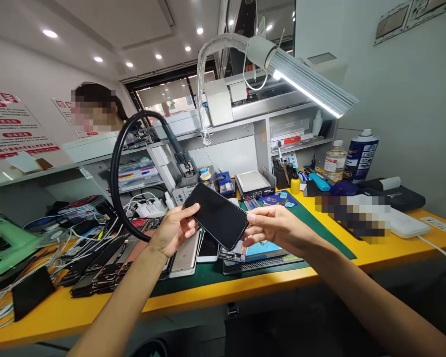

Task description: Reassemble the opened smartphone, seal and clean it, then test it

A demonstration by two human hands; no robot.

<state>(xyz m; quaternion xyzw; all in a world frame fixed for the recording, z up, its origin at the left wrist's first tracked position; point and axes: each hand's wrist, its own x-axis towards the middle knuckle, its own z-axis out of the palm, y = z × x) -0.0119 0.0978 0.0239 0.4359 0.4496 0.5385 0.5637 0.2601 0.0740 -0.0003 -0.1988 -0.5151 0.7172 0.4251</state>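
Observation:
A dark smartphone with a black screen is held up above the front of the workbench, tilted, its screen facing me. My left hand grips its left end, thumb on the front edge and fingers behind. At the right end, my right hand pinches the phone's edge between thumb and fingers. Beneath it on the green mat lie a gold phone, a white-edged phone and an opened device, partly hidden by the held phone.
Stacked phone parts and tangled cables crowd the left, near a green fan. A black hose arches beside my left arm. Overhead hangs a lit lamp. Bottles and a spray can stand at right. Another person is behind the shelf.

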